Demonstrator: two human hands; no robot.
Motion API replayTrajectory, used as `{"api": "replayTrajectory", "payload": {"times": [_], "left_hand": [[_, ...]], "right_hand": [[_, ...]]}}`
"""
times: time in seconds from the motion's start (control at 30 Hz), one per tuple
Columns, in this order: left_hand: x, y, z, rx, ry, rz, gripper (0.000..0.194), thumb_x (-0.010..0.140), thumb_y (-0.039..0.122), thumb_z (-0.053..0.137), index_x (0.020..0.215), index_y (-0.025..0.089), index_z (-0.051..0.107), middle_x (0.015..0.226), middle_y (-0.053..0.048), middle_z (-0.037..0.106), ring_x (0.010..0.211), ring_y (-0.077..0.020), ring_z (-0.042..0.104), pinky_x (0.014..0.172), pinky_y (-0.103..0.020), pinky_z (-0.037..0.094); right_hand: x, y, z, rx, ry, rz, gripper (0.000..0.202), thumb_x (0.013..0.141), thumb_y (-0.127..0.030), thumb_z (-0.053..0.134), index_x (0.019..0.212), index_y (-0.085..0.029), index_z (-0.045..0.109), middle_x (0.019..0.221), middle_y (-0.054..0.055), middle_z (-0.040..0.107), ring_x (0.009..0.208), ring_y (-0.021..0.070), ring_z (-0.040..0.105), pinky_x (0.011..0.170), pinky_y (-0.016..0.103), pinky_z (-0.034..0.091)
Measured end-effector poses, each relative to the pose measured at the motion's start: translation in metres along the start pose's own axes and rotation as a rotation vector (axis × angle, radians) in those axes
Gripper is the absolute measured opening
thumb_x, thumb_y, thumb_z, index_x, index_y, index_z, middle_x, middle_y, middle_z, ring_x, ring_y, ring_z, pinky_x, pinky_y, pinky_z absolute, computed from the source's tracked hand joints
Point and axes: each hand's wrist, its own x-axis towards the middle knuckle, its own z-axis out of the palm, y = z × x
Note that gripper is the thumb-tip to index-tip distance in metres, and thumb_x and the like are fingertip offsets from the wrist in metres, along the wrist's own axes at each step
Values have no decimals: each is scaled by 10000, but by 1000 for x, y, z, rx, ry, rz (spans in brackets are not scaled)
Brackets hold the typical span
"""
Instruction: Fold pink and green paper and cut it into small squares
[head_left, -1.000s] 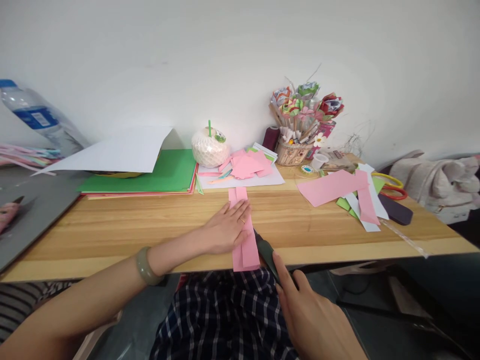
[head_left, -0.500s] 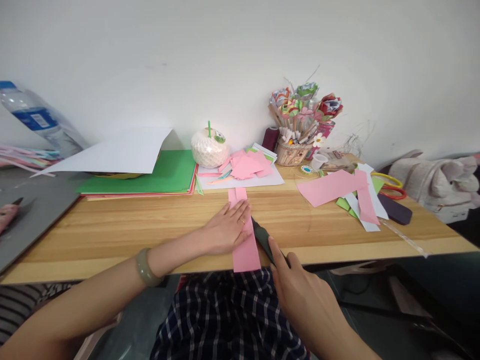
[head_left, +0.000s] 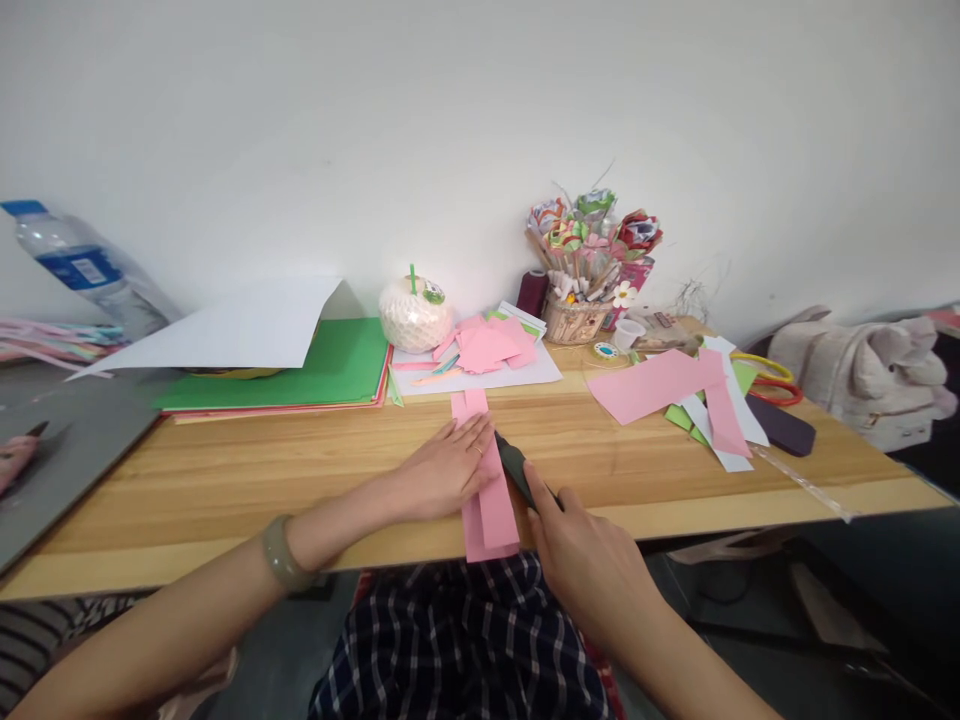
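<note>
A folded pink paper strip (head_left: 498,515) lies lengthwise on the table, its near end reaching the front edge. My left hand (head_left: 444,468) rests flat across its middle with fingers stretched out, pressing it down. In my right hand (head_left: 589,560) is a dark grey-green knife (head_left: 514,464), held by the handle with the index finger along its top. The knife's tip is at the strip's right side, close to my left fingertips. Near its front end the strip's two layers stand slightly apart.
Pink paper pieces (head_left: 487,345) lie on white paper behind the strip. Left are green paper sheets (head_left: 352,365) and a grey board (head_left: 45,470). A basket of paper flowers (head_left: 576,320) stands at the back. Paper offcuts (head_left: 649,385) and a dark case (head_left: 784,425) lie right.
The knife and my right hand have moved slightly left and away from me along the strip. The strip's near end now shows its layers parted. The view has tilted up slightly.
</note>
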Motion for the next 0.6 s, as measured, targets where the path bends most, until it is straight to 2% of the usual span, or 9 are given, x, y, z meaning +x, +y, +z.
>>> {"api": "replayTrajectory", "payload": {"times": [0.1, 0.17, 0.27, 0.43, 0.6], "left_hand": [[7, -12, -10, 17, 72, -35, 566, 963, 415, 127, 1392, 73, 264, 1468, -102, 225, 1354, -152, 183, 1099, -278, 153], [11, -20, -13, 56, 93, -61, 565, 960, 417, 160, 1395, 67, 253, 1471, -111, 207, 1357, -169, 175, 1100, -299, 158], [12, -27, -9, 81, 43, -52, 628, 947, 470, 187, 1408, 42, 195, 1479, -141, 143, 1364, -211, 138, 1099, -336, 162], [3, -27, 5, 89, 34, 0, 659, 943, 514, 114, 1428, 69, 103, 1492, -128, 84, 1371, -216, 82, 1100, -351, 125], [-2, -24, 5, 77, 22, 8, 660, 941, 520, 86, 1433, 81, 53, 1496, -123, 63, 1374, -210, 67, 1099, -356, 111]], "right_hand": [[2, 1, 0, 5, 1, -12, 492, 901, -196, 356, 1388, -159, 301, 929, 107, 625, 638, 213, 656, 505, 314, 491], [2, 0, -2, -3, 1, -18, 486, 901, -188, 354, 1383, -151, 309, 927, 115, 626, 633, 213, 655, 501, 312, 487], [-1, -1, -5, -17, -12, -26, 481, 899, -171, 350, 1377, -132, 321, 908, 114, 630, 621, 211, 654, 497, 309, 485], [-15, -4, 0, -36, -20, -45, 507, 884, -176, 390, 1382, -119, 310, 892, 102, 629, 597, 195, 654, 441, 271, 460], [-21, -8, 3, -43, -12, -28, 512, 871, -161, 403, 1376, -129, 323, 882, 88, 626, 582, 188, 652, 431, 264, 451]]}}
